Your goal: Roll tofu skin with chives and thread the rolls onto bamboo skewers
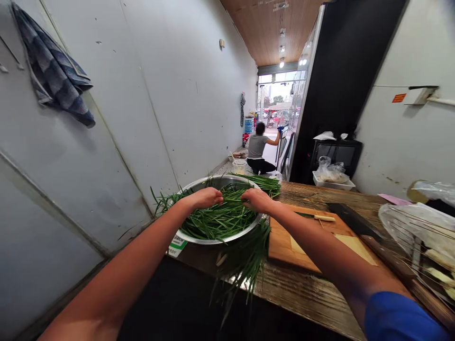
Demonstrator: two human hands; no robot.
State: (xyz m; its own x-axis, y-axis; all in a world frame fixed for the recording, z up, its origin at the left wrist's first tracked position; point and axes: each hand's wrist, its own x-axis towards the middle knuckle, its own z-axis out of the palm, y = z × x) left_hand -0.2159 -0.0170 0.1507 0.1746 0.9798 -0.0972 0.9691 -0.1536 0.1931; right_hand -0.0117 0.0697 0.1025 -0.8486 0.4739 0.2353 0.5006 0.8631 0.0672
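Head cam view, only one angle here. Both hands are down in a big metal bowl [216,237] stuffed with long green chives [216,220]. The left hand [206,197] sits on top of the pile with fingers curled down into the greens, gripping a bunch. The right hand [258,199] is just beside it, fingers also curled and pinching into the chive tops, knuckles up. The two hands are close but not touching.

The bowl sits at the left end of a worn wooden tabletop [302,289], right up against the grey wall. More chives [247,258] spill out over the front edge of the tabletop, and another bundle [263,182] lies behind the bowl. Just right of the bowl is a wooden cutting board [295,246] with a cleaver [359,225] lying at its far side. A wire basket with a plastic bag [415,222] sits at the far right.

A striped towel [53,66] hangs on the wall up left. Way down the corridor another person [259,151] is crouched on the floor, facing away.
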